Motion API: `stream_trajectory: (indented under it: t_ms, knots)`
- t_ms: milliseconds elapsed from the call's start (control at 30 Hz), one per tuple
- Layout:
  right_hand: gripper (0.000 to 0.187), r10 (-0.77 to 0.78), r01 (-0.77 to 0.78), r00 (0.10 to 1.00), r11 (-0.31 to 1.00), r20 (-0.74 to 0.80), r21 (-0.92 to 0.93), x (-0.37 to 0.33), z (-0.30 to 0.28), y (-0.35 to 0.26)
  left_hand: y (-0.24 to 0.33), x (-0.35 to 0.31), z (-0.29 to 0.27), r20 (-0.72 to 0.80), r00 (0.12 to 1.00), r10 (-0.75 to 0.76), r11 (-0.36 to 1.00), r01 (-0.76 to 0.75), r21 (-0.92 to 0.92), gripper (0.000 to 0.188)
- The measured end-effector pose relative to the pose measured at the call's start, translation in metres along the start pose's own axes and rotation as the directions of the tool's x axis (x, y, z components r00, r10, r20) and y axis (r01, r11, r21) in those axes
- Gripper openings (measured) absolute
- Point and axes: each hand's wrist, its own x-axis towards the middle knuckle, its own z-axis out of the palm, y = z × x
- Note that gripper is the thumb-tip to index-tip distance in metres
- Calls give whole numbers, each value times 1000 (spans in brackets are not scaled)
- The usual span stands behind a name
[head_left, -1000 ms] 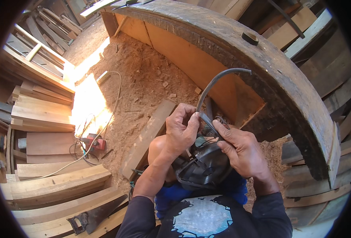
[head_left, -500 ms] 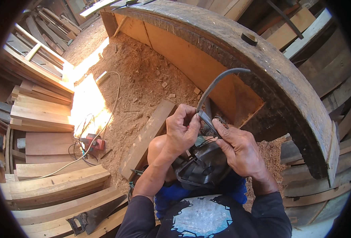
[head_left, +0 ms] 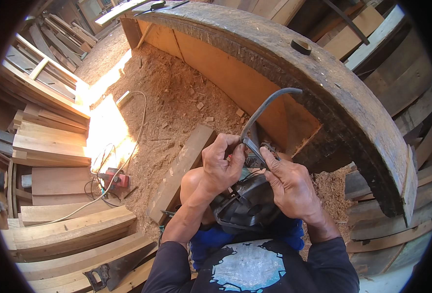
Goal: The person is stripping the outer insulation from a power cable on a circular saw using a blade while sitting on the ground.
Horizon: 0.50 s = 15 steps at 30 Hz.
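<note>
My left hand [head_left: 221, 163] is closed, pinching a thick grey cable [head_left: 265, 105] that arcs up and to the right, its free end near the workbench edge. In my right hand [head_left: 294, 188] is a narrow grey metal tool [head_left: 254, 149], whose far end meets the cable just beside my left fingertips. My right fingers cover its rear part, so its exact kind is hidden. Below both hands, a black plastic housing [head_left: 245, 210] rests between my legs, with thin dark wires at its upper side.
A heavy curved-looking workbench [head_left: 343, 97] spans the far right, with a black tape roll [head_left: 301, 47] on it. Sawdust covers the floor [head_left: 167, 107]. At left are stacked timbers [head_left: 74, 222], a handsaw [head_left: 113, 271] and a red power tool [head_left: 116, 178] with its cord. A wooden beam [head_left: 182, 171] lies beside my leg.
The view has shifted slightly. My hands, the cable and the metal tool keep nearly the same pose, with a small shift of my right hand and fingers on the tool.
</note>
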Motion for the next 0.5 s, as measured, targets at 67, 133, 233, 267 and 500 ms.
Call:
stream_trajectory:
  t_ms: [67,133,233,267,500]
  knots:
    - [52,-1,1,1000,1000,0,2,0,0,0,-2,0,0,0,1000,9,1000,-9,3,6]
    - [52,-3,3,1000,1000,0,-1,0,0,-1,-2,-1,0,0,1000,19,1000,-19,6,6]
    - [52,5,-5,1000,1000,2,7,0,0,-1,-2,-1,-1,6,999,36,999,-36,13,6]
    - [52,5,-5,1000,1000,2,7,0,0,-1,0,-1,-1,8,999,37,999,-37,27,6]
    - [51,18,-18,1000,1000,5,2,-1,0,-1,-5,-2,-1,5,996,92,992,-92,81,7]
